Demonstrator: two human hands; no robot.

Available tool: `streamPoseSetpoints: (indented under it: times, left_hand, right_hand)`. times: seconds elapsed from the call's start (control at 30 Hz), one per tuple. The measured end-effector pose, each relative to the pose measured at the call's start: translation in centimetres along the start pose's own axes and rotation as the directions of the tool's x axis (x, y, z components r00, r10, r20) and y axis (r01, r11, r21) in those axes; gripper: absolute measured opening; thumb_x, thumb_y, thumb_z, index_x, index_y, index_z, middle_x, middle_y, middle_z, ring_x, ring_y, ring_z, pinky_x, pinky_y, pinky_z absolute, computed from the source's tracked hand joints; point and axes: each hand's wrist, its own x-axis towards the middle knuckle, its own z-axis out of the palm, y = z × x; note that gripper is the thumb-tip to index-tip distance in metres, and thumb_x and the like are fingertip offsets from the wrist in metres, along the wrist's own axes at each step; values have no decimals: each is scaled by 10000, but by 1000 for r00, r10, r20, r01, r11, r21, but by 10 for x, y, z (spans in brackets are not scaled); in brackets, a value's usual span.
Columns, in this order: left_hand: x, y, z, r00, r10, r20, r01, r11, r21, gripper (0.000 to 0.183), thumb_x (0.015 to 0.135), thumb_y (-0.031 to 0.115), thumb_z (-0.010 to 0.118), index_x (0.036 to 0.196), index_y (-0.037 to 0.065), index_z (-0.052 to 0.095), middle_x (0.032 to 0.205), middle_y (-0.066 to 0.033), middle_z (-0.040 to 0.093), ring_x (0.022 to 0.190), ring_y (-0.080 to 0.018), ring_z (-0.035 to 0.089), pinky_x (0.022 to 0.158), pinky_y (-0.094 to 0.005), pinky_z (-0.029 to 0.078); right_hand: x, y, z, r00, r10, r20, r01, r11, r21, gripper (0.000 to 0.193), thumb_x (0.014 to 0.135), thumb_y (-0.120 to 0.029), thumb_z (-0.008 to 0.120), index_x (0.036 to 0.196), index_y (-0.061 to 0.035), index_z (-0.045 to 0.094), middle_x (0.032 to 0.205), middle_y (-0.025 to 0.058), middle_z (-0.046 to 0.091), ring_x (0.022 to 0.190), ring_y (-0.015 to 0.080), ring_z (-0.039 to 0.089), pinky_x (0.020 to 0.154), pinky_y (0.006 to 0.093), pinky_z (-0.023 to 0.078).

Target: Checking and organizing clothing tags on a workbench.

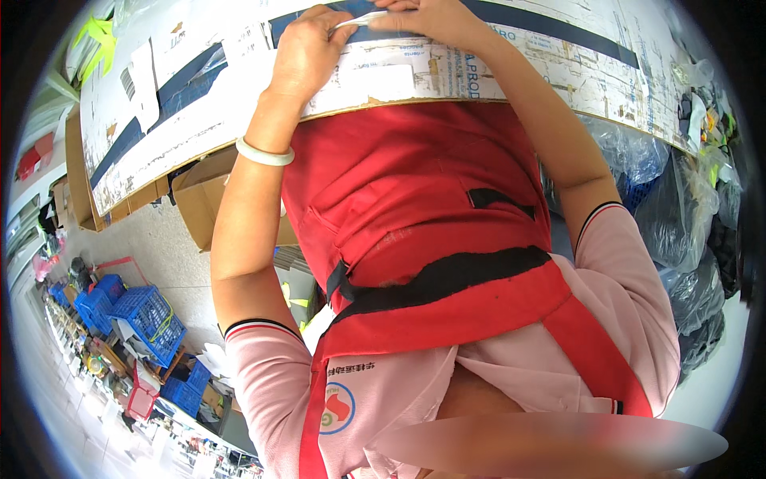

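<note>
In the head view, the left hand (309, 46) is pinching a thin white strip (362, 18), which is spanning the gap between both hands over a worn white cardboard sheet (590, 88). The right hand (435, 20) is grasping the strip's other side.

A: Which portions of the hands are obscured?

B: The upper edge crops the right hand (435, 17). Fingers conceal part of the white strip (363, 18); its exact kind cannot be determined.

A: State the remaining limits.

B: The same edge truncates the white cardboard surface (211, 112). A blurred oval patch (550, 444) masks the area beneath it. Small articles (97, 361) at far left are too small to identify.
</note>
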Motion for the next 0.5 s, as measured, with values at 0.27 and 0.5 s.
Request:
streamPoseSetpoints:
  times: [0.27,0.5]
  left_hand:
    - [2,1,-1,977,-205,55,211,966,-147,214,864,188,718,994,18,724,918,-149,682,783,-310,655,737,-357,518]
    - [9,-2,-16,853,-432,292,519,651,-553,191,884,180,736,928,-5,720,714,-6,649,578,-53,553,528,-194,468]
  right_hand:
    - [1,6,5,993,-85,-84,51,938,-344,260,885,-234,680,1036,-21,679,875,84,651,815,187,603,740,305,480]
    - [8,-7,-8,997,74,-31,-79,981,-176,256,954,-294,622,975,-44,671,733,-8,615,678,62,558,631,225,448]
